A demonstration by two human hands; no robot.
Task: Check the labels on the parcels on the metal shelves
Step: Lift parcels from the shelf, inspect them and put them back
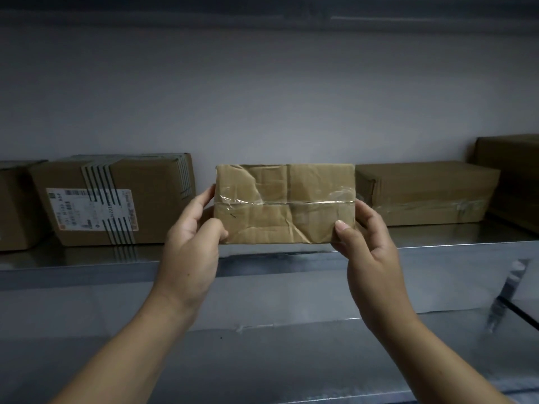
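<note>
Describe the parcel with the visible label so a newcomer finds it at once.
Start at the metal shelf. Left of the creased parcel held up in front stands a cardboard box. It alone shows a white printed label and dark striped tape.

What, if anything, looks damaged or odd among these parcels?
The held parcel, gripped by the left hand and right hand, is creased and dented, its clear tape wrinkled; no label shows on its facing side.

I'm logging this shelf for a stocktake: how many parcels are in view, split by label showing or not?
Label showing: 1, the striped-tape box
No label showing: 4, the held parcel, the flat box, the left-edge box, the right-edge box
Total: 5
</note>
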